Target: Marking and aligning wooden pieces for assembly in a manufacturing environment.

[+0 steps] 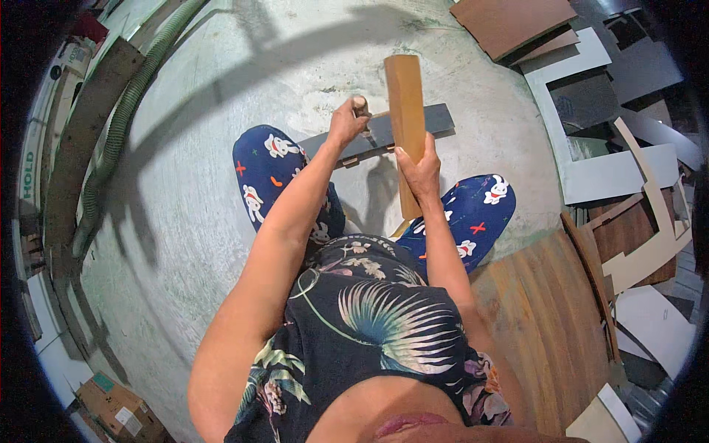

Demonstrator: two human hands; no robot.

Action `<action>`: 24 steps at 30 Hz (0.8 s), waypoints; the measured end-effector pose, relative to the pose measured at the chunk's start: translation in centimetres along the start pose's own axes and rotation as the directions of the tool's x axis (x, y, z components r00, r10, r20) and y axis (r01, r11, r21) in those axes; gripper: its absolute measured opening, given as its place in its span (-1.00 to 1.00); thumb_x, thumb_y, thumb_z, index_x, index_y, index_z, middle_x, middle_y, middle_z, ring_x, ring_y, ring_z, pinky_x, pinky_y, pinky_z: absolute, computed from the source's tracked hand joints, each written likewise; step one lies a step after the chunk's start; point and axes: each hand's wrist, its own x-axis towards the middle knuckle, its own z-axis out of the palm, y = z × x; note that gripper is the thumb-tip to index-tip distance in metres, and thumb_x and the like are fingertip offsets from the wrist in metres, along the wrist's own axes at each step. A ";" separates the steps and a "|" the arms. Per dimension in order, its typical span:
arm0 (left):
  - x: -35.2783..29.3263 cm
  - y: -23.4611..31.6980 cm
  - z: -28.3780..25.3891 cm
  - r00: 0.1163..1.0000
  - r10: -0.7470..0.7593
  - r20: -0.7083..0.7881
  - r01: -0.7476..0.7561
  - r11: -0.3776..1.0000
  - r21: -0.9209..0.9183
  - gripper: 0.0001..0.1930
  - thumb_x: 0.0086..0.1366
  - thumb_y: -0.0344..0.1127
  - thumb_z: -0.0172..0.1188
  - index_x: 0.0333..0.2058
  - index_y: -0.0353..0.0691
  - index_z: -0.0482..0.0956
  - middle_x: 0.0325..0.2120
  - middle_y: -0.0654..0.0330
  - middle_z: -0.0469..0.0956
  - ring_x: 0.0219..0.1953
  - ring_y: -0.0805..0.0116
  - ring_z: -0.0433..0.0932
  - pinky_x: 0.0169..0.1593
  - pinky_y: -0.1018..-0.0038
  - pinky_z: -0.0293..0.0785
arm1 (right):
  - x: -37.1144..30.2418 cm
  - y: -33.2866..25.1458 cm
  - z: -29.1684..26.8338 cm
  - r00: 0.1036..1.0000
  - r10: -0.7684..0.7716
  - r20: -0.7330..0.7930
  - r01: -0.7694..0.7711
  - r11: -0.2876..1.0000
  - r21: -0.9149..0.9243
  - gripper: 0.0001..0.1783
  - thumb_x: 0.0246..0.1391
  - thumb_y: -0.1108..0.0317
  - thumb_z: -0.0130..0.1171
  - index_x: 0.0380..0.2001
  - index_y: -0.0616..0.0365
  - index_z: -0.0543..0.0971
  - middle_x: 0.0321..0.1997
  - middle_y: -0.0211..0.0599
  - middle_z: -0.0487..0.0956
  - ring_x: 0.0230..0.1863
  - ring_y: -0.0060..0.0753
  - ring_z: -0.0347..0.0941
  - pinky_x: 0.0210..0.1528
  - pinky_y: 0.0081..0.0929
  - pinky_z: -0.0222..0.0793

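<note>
My left hand (347, 122) is closed around a chisel-like tool whose round tan handle end (359, 101) sticks out above the fingers. Its dark lower part points down toward a long grey board (436, 122), though I cannot tell whether it touches. My right hand (421, 168) grips a long wooden block (405, 96), held upright, its upper end well above the fingers. The block covers part of the grey board, which lies crosswise low in front of me, with small wooden pieces showing along its near edge.
My bent knees (269, 166) flank the work. At left run a ribbed green hose (118, 136) and a long dark plank (88, 118). Offcut panels (620, 177) pile up at right, beside a brown wood-grain sheet (546, 325). A cardboard box (122, 406) stands at lower left.
</note>
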 end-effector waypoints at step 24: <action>-1.0 1.8 0.7 0.993 -0.042 -0.108 0.038 0.999 -0.034 -0.68 0.05 -0.41 0.32 -0.17 -0.26 0.53 -0.33 0.07 0.66 -0.27 0.23 0.66 -0.15 0.32 0.54 | 0.5 -0.1 0.1 0.997 0.028 -0.078 -0.025 0.999 0.040 -0.46 -0.07 0.27 0.34 -0.05 0.25 0.41 -0.18 0.04 0.61 -0.14 -0.02 0.59 -0.08 -0.22 0.48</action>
